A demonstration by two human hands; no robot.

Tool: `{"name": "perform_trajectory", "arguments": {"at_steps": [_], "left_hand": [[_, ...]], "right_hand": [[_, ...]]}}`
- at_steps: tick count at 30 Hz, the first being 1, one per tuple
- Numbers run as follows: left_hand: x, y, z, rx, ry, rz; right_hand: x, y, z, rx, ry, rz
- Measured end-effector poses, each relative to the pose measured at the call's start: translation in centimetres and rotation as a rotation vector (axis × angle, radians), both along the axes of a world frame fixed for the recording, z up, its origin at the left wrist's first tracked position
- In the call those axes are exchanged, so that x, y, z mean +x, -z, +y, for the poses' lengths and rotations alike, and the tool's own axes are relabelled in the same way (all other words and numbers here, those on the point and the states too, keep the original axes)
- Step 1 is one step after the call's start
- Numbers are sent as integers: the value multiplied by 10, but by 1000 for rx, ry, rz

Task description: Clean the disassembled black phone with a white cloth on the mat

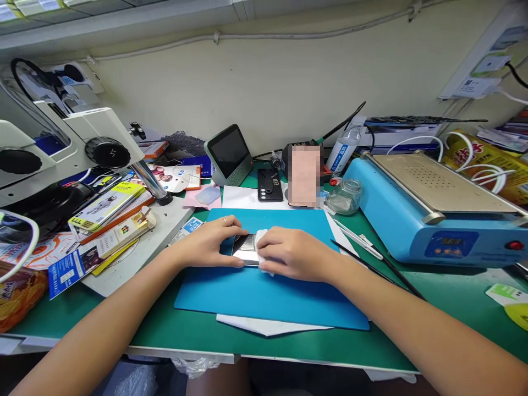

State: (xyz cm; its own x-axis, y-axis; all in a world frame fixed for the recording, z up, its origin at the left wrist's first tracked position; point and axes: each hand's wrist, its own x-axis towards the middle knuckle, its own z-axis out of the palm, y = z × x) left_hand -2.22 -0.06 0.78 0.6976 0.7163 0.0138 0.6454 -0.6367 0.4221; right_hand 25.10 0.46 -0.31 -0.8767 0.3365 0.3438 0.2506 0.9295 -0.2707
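Note:
A flat phone (245, 252) with a glossy, reflective face lies on the blue mat (264, 300). My left hand (211, 242) grips its left end, thumb on the near edge and fingers on the far edge; a ring is on one finger. Bunched in the closed fingers of my right hand (295, 253) is a white wipe (261, 237), pressed against the phone's right part. That end of the phone is hidden beneath the hand and wipe. Whether the wipe is paper or cloth I cannot tell.
A microscope stand (111, 137) and stacked boxes (107, 206) crowd the left. Behind the mat are a black phone case (270, 185), a smart display (229, 157) and a glass jar (344, 197). A blue heating plate machine (412, 231) stands right, near tweezers (358, 240).

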Motion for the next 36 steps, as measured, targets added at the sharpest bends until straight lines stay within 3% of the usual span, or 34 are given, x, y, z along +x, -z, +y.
{"name": "perform_trajectory", "arguments": {"at_steps": [3, 7, 12, 17, 22, 27, 32, 36], "left_hand": [[0, 0, 0, -1, -7, 4], [1, 0, 0, -2, -17, 4], [1, 0, 0, 5, -9, 7], [1, 0, -1, 12, -16, 6], [1, -1, -1, 8, -12, 8], [1, -1, -1, 9, -23, 17], [0, -1, -1, 4, -16, 21], [1, -2, -1, 4, -26, 22]], "right_hand": [[-2, 2, 0, -3, -47, 4], [0, 2, 1, 14, 33, 21], [-4, 2, -2, 42, -13, 14], [-3, 4, -1, 15, 58, 42], [-4, 4, -1, 10, 2, 28], [-1, 4, 0, 16, 74, 61], [-2, 6, -1, 41, 0, 31], [-3, 8, -2, 67, 118, 70]]}}
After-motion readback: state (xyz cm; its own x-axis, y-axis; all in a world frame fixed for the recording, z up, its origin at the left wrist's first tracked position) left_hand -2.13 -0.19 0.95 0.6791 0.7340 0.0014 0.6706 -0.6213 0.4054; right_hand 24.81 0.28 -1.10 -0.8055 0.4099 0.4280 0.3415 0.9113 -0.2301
